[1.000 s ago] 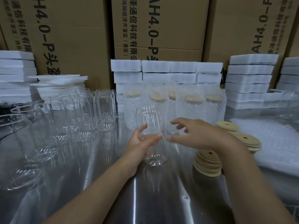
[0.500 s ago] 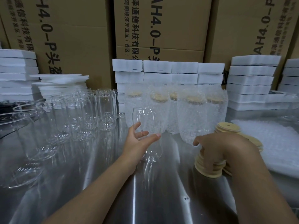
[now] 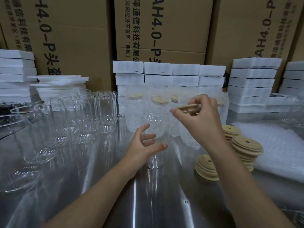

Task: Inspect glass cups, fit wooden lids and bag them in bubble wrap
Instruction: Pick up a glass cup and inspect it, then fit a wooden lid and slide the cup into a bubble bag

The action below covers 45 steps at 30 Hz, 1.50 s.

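Bare glass cups [image 3: 105, 112] crowd the steel table [image 3: 148, 203] at 9 o'clock of the held glass cup [image 3: 155, 127]. The left hand [image 3: 141, 147] curls loosely spread fingers round its lower wall, cup upright. At 1 o'clock of its rim, just apart, the right hand [image 3: 200, 116] pinches a wooden lid [image 3: 189, 106]. Bubble-wrapped cups [image 3: 131, 117] stand close at 12, lid stacks [image 3: 245, 147] at 3; bare steel shows at 6, between the forearms.
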Each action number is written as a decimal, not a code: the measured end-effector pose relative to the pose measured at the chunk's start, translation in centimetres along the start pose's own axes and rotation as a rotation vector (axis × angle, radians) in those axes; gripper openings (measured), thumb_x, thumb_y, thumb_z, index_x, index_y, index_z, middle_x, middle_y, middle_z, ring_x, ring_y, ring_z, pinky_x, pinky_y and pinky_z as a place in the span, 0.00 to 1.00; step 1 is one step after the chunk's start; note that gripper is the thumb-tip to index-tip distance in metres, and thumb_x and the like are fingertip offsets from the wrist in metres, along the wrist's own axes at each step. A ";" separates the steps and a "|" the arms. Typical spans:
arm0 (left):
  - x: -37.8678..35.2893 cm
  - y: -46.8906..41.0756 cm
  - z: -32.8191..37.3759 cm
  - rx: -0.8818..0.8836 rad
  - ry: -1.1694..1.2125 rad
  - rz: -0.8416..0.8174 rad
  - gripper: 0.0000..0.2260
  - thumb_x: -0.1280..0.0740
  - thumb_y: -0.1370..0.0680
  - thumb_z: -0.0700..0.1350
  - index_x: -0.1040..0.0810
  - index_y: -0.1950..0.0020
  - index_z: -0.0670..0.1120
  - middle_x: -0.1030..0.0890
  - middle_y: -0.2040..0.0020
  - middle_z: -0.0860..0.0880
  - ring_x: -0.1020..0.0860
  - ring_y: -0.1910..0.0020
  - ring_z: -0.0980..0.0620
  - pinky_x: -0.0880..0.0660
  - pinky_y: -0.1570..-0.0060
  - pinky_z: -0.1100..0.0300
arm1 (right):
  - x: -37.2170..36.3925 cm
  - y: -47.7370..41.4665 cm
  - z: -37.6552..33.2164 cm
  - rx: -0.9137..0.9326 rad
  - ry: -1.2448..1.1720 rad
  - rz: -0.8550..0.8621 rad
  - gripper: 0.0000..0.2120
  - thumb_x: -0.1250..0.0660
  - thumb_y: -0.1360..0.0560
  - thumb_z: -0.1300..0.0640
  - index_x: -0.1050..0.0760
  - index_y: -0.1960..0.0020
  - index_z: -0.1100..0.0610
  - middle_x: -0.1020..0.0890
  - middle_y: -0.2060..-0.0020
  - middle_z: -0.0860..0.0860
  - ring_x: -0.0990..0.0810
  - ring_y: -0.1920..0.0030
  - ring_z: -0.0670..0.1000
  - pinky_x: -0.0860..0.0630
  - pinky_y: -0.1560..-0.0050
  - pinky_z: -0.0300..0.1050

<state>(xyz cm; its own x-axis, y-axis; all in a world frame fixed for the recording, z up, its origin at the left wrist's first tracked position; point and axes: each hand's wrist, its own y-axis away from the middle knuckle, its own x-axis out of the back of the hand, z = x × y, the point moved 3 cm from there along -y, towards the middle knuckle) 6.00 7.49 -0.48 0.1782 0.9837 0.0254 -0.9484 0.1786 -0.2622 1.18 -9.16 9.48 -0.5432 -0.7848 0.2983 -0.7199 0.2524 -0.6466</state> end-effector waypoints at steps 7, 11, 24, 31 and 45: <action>-1.1 0.5 0.3 -0.032 -0.018 -0.222 0.34 0.22 0.38 0.45 0.31 0.37 0.62 0.21 0.41 0.52 0.20 0.45 0.62 0.22 0.51 0.65 | -1.3 0.5 -0.3 0.035 -0.223 -0.101 0.06 0.30 0.27 0.50 0.25 0.52 0.47 0.21 0.49 0.44 0.23 0.54 0.40 0.29 0.55 0.36; -1.4 0.6 0.4 -0.037 -0.005 -0.266 0.37 0.21 0.43 0.50 0.31 0.36 0.63 0.21 0.42 0.52 0.20 0.43 0.59 0.22 0.50 0.62 | -1.8 0.7 -0.5 0.093 -0.263 -0.219 0.11 0.32 0.25 0.56 0.21 0.51 0.40 0.19 0.47 0.41 0.23 0.46 0.34 0.28 0.46 0.29; -1.1 0.7 0.3 -0.019 -0.008 -0.258 0.38 0.21 0.43 0.53 0.31 0.36 0.63 0.20 0.41 0.52 0.20 0.42 0.58 0.21 0.43 0.57 | -2.6 1.1 -0.2 0.165 -0.206 -0.283 0.12 0.32 0.26 0.59 0.19 0.50 0.42 0.18 0.48 0.40 0.23 0.45 0.36 0.27 0.42 0.32; -1.1 0.7 0.4 -0.018 0.013 -0.258 0.39 0.22 0.43 0.52 0.31 0.34 0.61 0.21 0.41 0.49 0.20 0.41 0.55 0.22 0.43 0.56 | -2.5 1.1 -0.2 0.181 -0.068 -0.368 0.14 0.35 0.24 0.47 0.21 0.39 0.45 0.22 0.41 0.38 0.28 0.41 0.32 0.35 0.40 0.26; -1.1 0.6 0.3 0.000 0.033 -0.236 0.40 0.22 0.45 0.52 0.31 0.34 0.59 0.20 0.41 0.48 0.19 0.43 0.55 0.21 0.45 0.58 | 14.1 -6.2 14.6 -0.752 1.037 -0.284 0.27 0.33 0.26 0.53 0.33 0.29 0.61 0.30 0.32 0.61 0.31 0.34 0.63 0.31 0.35 0.55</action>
<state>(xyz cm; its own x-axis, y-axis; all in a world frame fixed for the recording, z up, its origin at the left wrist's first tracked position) 5.12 6.55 -0.34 0.4037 0.9133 0.0547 -0.8792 0.4038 -0.2531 4.28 -30.03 7.46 -0.1688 -0.1506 0.9741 -0.7439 0.6678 -0.0256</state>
